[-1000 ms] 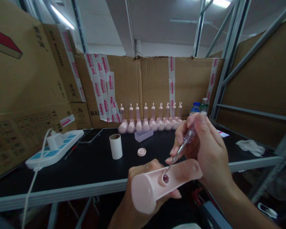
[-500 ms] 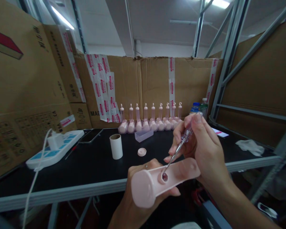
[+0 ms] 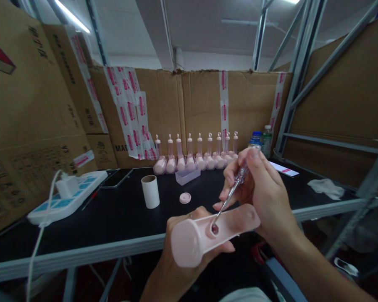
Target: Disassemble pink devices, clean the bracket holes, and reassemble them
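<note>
My left hand (image 3: 173, 245) is wrapped from below round a pale pink plastic housing (image 3: 187, 245), tilted with its rounded end towards me. In its long hollow side is a round socket (image 3: 213, 230) with something dark reddish inside. My right hand (image 3: 267, 188) grips a screwdriver (image 3: 227, 199) by its clear handle, its metal shaft slanting down so that the tip sits at that socket. The tip itself is hard to make out. Beyond my hands, a small round pink cap (image 3: 185, 198) and a translucent lilac tray (image 3: 189, 176) lie on the black tabletop.
Several pink units with upright clear tubes (image 3: 190, 147) line the back. A white cardboard tube (image 3: 150, 192) stands left of the cap. Further left are a power strip (image 3: 69, 195) and a phone (image 3: 117, 179). Bottles (image 3: 266, 140) and a crumpled tissue (image 3: 326, 188) are at right.
The whole scene has shifted slightly left and up in view. My hands keep the same hold, with the screwdriver still at the socket in the pink housing.
</note>
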`<state>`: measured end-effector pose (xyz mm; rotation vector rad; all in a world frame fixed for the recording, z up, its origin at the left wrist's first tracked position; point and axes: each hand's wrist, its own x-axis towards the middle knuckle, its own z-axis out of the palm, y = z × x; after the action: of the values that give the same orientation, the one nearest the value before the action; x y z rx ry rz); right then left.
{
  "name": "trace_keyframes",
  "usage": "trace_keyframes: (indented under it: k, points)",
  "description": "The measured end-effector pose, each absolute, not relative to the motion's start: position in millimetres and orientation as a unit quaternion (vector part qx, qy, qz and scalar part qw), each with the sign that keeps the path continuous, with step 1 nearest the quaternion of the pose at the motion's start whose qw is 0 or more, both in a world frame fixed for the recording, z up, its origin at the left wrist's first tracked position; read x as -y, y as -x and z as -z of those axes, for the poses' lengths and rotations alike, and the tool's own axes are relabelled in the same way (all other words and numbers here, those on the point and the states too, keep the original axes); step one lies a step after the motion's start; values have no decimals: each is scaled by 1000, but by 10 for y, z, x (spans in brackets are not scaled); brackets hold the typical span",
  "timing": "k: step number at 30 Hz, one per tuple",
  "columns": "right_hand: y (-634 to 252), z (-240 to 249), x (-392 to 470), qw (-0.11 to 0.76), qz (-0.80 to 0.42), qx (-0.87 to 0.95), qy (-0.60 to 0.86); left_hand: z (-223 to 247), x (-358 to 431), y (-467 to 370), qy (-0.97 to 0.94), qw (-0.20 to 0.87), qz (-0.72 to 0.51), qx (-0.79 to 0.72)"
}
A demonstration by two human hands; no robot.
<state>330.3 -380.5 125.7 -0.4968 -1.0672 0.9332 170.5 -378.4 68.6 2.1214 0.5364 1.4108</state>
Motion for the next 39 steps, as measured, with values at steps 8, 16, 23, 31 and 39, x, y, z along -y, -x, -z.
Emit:
trace_keyframes:
  k: [8,16,23,31,39]
  points:
    - [-3316,-1250,3787,724,-427,489,233,-700,3751,-1719,-816,185,-518,-179]
    - [-3321,-1229,3781,722,-431,486,238,-712,3770,-1727,-831,136,-507,-185]
    - [-3336,-1218,3784,728,-423,483,238,-634,3723,-1753,-835,143,-496,-190]
    - [-3317,-1293,3861,740,-393,504,208,-581,3693,-1703,-842,112,-492,-193]
    - [-3294,-1278,3868,740,-399,500,206,-606,3747,-1659,-849,116,-462,-227]
